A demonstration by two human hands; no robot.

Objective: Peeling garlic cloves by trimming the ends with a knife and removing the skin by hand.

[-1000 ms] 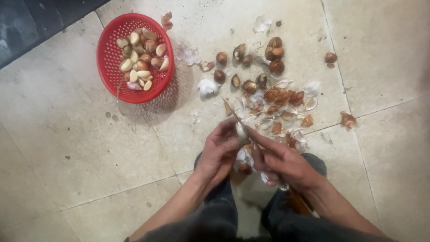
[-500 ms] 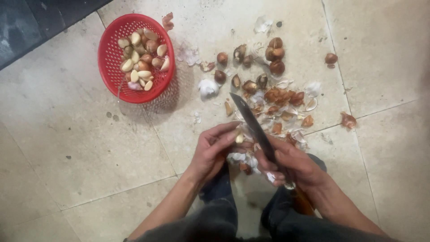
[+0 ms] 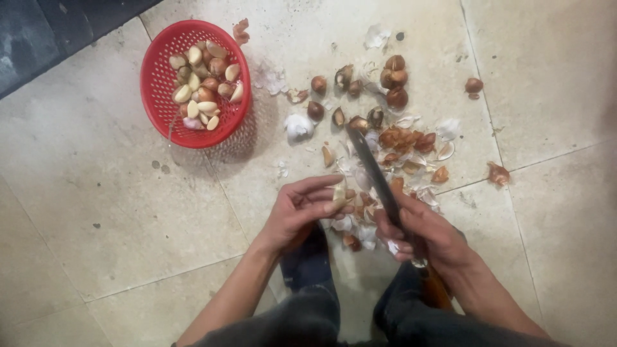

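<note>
Both hands work low over the tiled floor (image 3: 96,212), which lies bare to the left, its dark edge top left. Left hand (image 3: 299,212) pinches one pale garlic clove (image 3: 339,193); right hand (image 3: 427,231) is clenched on one knife (image 3: 373,170), blade pointing away. One red basket (image 3: 160,83) of peeled cloves sits well apart; skins and unpeeled cloves (image 3: 392,138) lie scattered ahead.

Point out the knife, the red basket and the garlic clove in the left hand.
knife (image 3: 373,170), head view, middle of the blade.
red basket (image 3: 153,74), head view, left rim.
garlic clove (image 3: 339,192), head view, pale body at the left hand's fingertips.
</note>
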